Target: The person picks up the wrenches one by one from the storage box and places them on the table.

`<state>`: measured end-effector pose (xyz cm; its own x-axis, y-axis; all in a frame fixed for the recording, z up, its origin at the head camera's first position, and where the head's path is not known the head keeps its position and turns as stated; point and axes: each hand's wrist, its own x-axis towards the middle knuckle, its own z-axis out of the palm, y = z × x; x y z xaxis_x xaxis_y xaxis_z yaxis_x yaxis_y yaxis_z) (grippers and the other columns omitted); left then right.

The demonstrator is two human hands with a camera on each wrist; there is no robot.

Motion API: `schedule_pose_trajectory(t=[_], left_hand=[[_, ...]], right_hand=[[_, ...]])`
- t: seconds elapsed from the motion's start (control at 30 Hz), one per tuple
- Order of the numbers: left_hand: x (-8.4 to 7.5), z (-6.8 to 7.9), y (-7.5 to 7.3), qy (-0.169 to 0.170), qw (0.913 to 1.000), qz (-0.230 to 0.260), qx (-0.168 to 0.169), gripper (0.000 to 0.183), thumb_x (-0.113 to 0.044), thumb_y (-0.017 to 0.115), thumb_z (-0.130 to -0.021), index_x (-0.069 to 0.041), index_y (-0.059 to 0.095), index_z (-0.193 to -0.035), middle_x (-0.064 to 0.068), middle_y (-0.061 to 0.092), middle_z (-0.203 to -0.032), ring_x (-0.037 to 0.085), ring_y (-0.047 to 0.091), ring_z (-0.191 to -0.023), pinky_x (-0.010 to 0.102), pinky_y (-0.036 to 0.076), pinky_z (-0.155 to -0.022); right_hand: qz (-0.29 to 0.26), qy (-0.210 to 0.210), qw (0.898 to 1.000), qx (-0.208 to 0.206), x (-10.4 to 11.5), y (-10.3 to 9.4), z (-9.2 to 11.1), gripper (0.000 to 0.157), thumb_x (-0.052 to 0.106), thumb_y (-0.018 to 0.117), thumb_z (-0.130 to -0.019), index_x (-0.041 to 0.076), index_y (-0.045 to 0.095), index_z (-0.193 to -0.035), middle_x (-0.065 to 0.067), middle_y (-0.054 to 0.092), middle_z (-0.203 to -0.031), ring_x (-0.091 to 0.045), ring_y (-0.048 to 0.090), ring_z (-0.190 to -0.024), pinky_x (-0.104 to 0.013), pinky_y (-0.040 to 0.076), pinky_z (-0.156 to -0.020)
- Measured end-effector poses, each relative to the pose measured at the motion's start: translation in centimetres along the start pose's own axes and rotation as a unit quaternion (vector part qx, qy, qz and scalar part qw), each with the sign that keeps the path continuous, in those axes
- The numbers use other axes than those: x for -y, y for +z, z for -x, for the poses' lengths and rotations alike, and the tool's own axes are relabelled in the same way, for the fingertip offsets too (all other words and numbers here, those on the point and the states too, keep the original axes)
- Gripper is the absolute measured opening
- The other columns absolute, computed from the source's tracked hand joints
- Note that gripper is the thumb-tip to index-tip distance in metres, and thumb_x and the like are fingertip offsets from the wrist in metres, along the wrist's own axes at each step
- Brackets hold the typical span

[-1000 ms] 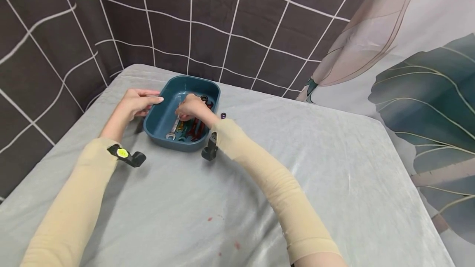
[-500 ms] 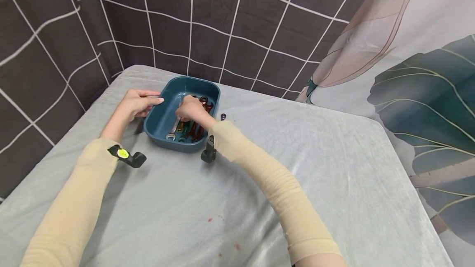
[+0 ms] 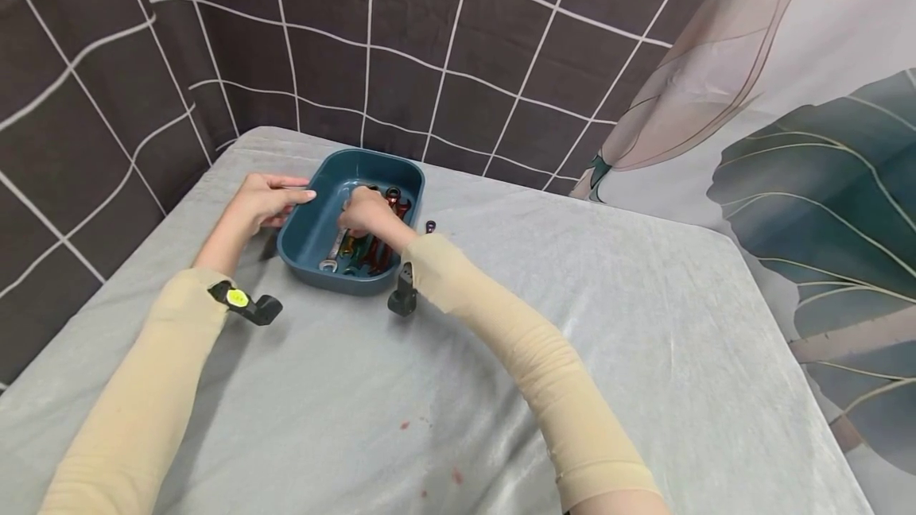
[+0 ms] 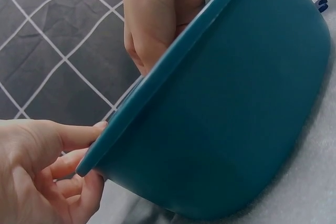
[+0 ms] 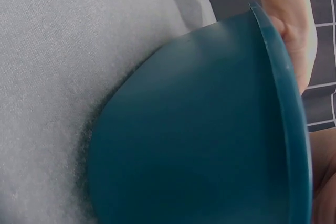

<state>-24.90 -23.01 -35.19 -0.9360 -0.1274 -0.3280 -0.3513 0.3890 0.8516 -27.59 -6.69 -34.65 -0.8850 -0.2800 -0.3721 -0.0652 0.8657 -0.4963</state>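
Note:
A blue-green plastic bin (image 3: 300, 257) stands on the cloth-covered table with several wrenches inside. My left hand (image 3: 261, 199) pinches the bin's left rim, its thumb over the edge and its fingers on the outer side, as the left wrist view shows. My right hand (image 3: 366, 211) reaches into the bin, fingers curled at the upper end of a silver combination wrench (image 3: 332, 255); its fingertips are partly hidden. Beside that wrench lie a gold wrench (image 3: 348, 245), a green wrench (image 3: 354, 265) and red wrenches (image 3: 379, 257). In the right wrist view the bin wall (image 5: 199, 129) hides the contents.
Just right of the bin a small purple wrench end (image 3: 430, 226) shows on the table, partly behind the right sleeve. A grey cloth (image 3: 343, 404) covers the table. Dark grid-patterned curtains (image 3: 429, 46) hang behind and to the left.
The right hand and wrist shifted very slightly downward in the bin. The left hand stays at the rim, and the wrenches look unmoved.

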Motion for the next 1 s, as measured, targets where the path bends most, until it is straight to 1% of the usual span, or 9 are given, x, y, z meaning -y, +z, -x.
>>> schedule_pose_trajectory(t=[0.17,0.33,0.53,0.6,0.7,0.83,0.87,0.93,1.0], left_hand=[[-0.1,0.1,0.0,-0.001,1.0000,0.002,-0.002,0.055,-0.028,0.068,-0.089,-0.006,0.053,-0.137,-0.015,0.050,-0.061,0.001,0.047,-0.058,0.019,0.046,-0.053],[-0.1,0.0,0.1,-0.006,1.0000,-0.002,-0.006,0.054,-0.029,0.068,-0.089,-0.006,0.054,-0.136,-0.014,0.050,-0.061,0.001,0.047,-0.059,0.019,0.046,-0.052],[0.0,-0.1,0.1,-0.005,0.9999,-0.007,-0.008,0.054,-0.029,0.068,-0.089,-0.006,0.054,-0.136,-0.013,0.050,-0.062,0.002,0.047,-0.059,0.020,0.045,-0.052],[-0.1,-0.1,0.1,-0.005,0.9999,-0.006,-0.007,0.054,-0.030,0.068,-0.089,-0.006,0.054,-0.136,-0.013,0.049,-0.062,0.002,0.047,-0.059,0.020,0.045,-0.052],[0.0,0.0,0.0,-0.004,1.0000,-0.005,-0.006,0.054,-0.029,0.068,-0.089,-0.006,0.054,-0.136,-0.013,0.049,-0.062,0.002,0.046,-0.059,0.020,0.045,-0.052],[0.0,0.1,0.0,-0.007,0.9999,-0.008,-0.007,0.053,-0.029,0.068,-0.089,-0.007,0.054,-0.136,-0.013,0.049,-0.062,0.002,0.046,-0.059,0.019,0.045,-0.052],[0.0,0.1,0.0,-0.008,0.9999,-0.007,-0.007,0.053,-0.029,0.068,-0.089,-0.007,0.054,-0.136,-0.013,0.049,-0.061,0.002,0.046,-0.059,0.019,0.044,-0.052],[0.0,0.1,0.0,-0.009,0.9999,-0.006,-0.008,0.053,-0.030,0.068,-0.089,-0.007,0.055,-0.136,-0.013,0.049,-0.061,0.002,0.046,-0.059,0.019,0.045,-0.052],[-0.1,0.0,-0.1,-0.010,0.9999,-0.006,-0.007,0.053,-0.030,0.068,-0.089,-0.007,0.055,-0.136,-0.013,0.049,-0.062,0.002,0.046,-0.059,0.019,0.045,-0.052]], right_hand=[[-0.002,-0.010,1.000,0.002,0.0,0.2,0.0,0.048,0.015,0.068,-0.087,0.013,0.033,-0.053,0.002,0.040,-0.046,-0.011,0.061,-0.053,-0.019,0.044,-0.048],[-0.001,-0.006,1.000,0.007,0.1,0.3,-0.1,0.050,0.015,0.069,-0.087,0.013,0.032,-0.053,0.002,0.039,-0.045,-0.011,0.061,-0.052,-0.020,0.045,-0.049],[0.052,-0.025,0.998,0.028,0.4,0.0,-0.2,0.047,0.013,0.067,-0.088,0.013,0.034,-0.053,0.003,0.035,-0.046,-0.010,0.055,-0.048,-0.020,0.041,-0.047],[0.057,-0.026,0.997,0.033,0.5,-0.2,-0.1,0.044,0.011,0.067,-0.087,0.012,0.037,-0.054,0.002,0.036,-0.047,-0.011,0.057,-0.050,-0.020,0.044,-0.049],[0.037,-0.014,0.998,0.039,0.9,-0.5,0.1,0.031,0.009,0.068,-0.085,0.009,0.048,-0.061,0.000,0.046,-0.055,-0.012,0.064,-0.058,-0.022,0.053,-0.058],[0.006,0.008,0.999,0.049,1.3,-0.8,0.4,0.009,0.007,0.072,-0.082,0.003,0.064,-0.081,-0.005,0.061,-0.073,-0.016,0.070,-0.073,-0.026,0.057,-0.068],[0.000,0.013,0.999,0.052,1.4,-0.8,0.4,0.009,0.007,0.073,-0.082,0.002,0.066,-0.084,-0.005,0.062,-0.076,-0.017,0.070,-0.076,-0.026,0.057,-0.069],[-0.005,0.018,0.998,0.053,1.6,-0.9,0.3,0.013,0.008,0.075,-0.080,0.001,0.068,-0.090,-0.006,0.063,-0.082,-0.018,0.071,-0.080,-0.025,0.057,-0.069],[0.004,0.021,0.998,0.052,1.7,-0.8,0.2,0.020,0.010,0.077,-0.079,0.001,0.069,-0.095,-0.006,0.063,-0.086,-0.017,0.071,-0.082,-0.024,0.057,-0.068]])
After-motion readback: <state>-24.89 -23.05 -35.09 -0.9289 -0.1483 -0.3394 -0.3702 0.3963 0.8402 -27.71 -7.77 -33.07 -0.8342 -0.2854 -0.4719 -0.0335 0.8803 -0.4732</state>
